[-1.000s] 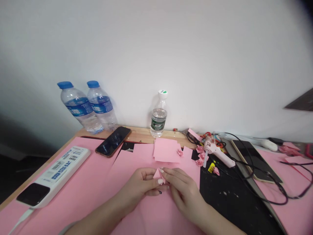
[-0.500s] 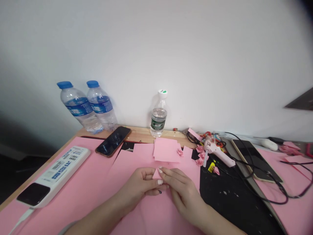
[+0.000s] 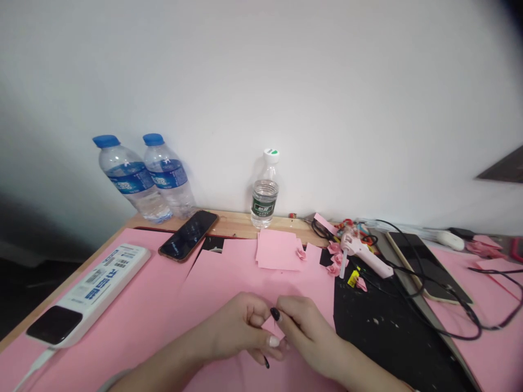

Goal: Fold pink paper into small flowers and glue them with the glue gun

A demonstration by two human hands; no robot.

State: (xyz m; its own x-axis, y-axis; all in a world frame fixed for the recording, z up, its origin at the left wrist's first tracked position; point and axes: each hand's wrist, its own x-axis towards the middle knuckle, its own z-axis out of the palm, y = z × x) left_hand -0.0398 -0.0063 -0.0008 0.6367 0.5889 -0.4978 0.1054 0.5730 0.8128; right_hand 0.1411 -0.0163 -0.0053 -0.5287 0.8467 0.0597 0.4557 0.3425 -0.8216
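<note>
Between my two hands is a small folded piece of pink paper (image 3: 273, 328), partly covered by the fingers. My left hand (image 3: 249, 332) pinches it from the left, the white-nailed thumb lying over its lower edge. From the right, my right hand (image 3: 302, 332) closes on it, with the black-nailed thumb at its top. Under both hands lie large pink sheets (image 3: 229, 272). Just beyond them sits a stack of pink paper squares (image 3: 278, 250), with a small folded paper flower (image 3: 301, 254) on its right edge.
A pink glue gun (image 3: 363, 253) lies at the right by several paper flowers (image 3: 334, 261) and black cables. Phones lie left (image 3: 190, 234) and right (image 3: 425, 267). A white power strip (image 3: 93, 294) is at left. Water bottles, one green-labelled (image 3: 265, 196), stand by the wall.
Both hands have come slightly down toward me with the folded paper. The right hand has turned, its thumb now on top, and the paper's triangular tip is less visible.
</note>
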